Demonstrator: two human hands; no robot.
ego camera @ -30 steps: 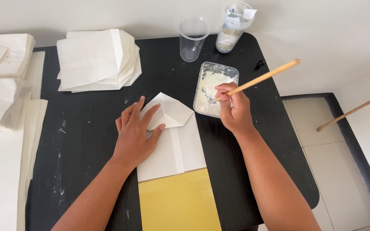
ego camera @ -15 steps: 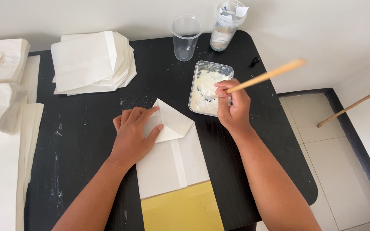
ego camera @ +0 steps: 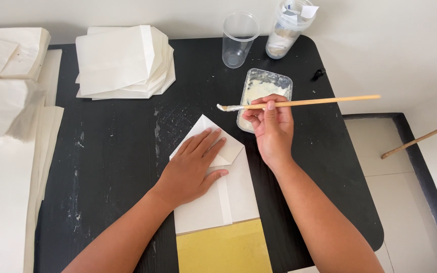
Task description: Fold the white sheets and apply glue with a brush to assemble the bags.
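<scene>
My left hand (ego camera: 193,164) lies flat on a folded white paper bag (ego camera: 218,197) in the middle of the black table (ego camera: 117,151), pressing its triangular folded end. My right hand (ego camera: 271,126) holds a wooden-handled brush (ego camera: 304,103) level above the table, its white paste-covered tip pointing left over the bag's folded corner. A clear rectangular tray of white paste (ego camera: 264,88) sits just behind my right hand. A yellow sheet (ego camera: 223,250) lies under the near end of the bag.
A pile of folded white paper bags (ego camera: 122,60) sits at the back left. More white paper stacks (ego camera: 6,101) cover the left side. An empty clear cup (ego camera: 238,38) and a plastic jar (ego camera: 289,28) stand at the back. A wooden stick (ego camera: 421,139) lies on the floor at right.
My right hand lifted the brush out of the paste tray and swung it level, its loaded tip now over the bag's folded corner. My left hand stayed on the bag.
</scene>
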